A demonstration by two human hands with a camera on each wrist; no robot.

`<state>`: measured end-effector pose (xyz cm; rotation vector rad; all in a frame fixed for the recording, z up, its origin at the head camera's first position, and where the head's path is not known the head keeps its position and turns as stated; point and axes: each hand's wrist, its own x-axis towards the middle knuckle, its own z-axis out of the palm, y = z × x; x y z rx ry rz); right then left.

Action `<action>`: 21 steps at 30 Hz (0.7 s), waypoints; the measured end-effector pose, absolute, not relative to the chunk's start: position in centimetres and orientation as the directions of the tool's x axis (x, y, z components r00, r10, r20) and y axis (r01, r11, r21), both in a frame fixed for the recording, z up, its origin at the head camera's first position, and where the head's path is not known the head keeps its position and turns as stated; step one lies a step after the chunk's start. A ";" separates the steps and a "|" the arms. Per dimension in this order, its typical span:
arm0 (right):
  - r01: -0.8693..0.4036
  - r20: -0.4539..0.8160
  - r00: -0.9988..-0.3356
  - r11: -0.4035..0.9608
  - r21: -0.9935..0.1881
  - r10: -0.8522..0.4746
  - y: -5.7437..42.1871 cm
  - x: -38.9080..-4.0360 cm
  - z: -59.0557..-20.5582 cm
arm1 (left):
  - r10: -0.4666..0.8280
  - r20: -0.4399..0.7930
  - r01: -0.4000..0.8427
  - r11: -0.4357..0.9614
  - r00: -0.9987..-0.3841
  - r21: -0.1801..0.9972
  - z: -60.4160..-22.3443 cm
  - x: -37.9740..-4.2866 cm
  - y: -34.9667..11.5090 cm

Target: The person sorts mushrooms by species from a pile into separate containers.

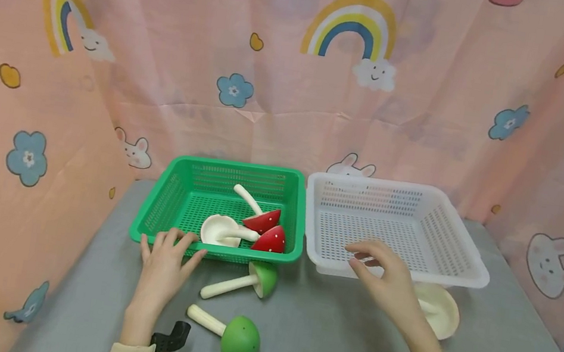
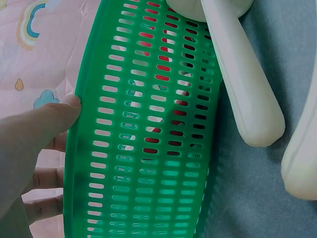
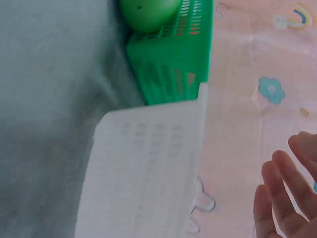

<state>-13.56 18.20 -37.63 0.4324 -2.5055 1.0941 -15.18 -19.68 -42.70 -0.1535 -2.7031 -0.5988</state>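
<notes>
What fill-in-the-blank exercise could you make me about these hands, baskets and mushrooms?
The left hand holds the rim of the mushroom basket, coloured ____.
The right hand hovers above the other basket, coloured ____.
Spotted caps inside the mushroom basket are ____.
On the table, ____ green caps show.

Missing words: green; white; red; two.

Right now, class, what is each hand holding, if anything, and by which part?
The left hand holds the green rectangular plastic basket by its near rim, fingers over the edge. The right hand holds nothing.
</notes>
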 end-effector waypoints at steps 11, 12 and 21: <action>-0.350 0.424 -0.902 0.714 -0.606 -0.082 22.3 -11.6 -39.7 | 0.030 0.389 0.189 0.906 -0.921 0.379 -42.7 -15.1 -19.6; -0.349 0.431 -0.899 0.721 -0.599 -0.077 22.7 -11.4 -39.9 | 0.029 0.390 0.189 0.906 -0.920 0.379 -42.7 -15.1 -19.6; -0.266 0.436 -0.900 0.800 -0.537 -0.007 25.6 -10.5 -41.0 | 0.027 0.396 0.191 0.904 -0.918 0.383 -42.7 -15.1 -19.6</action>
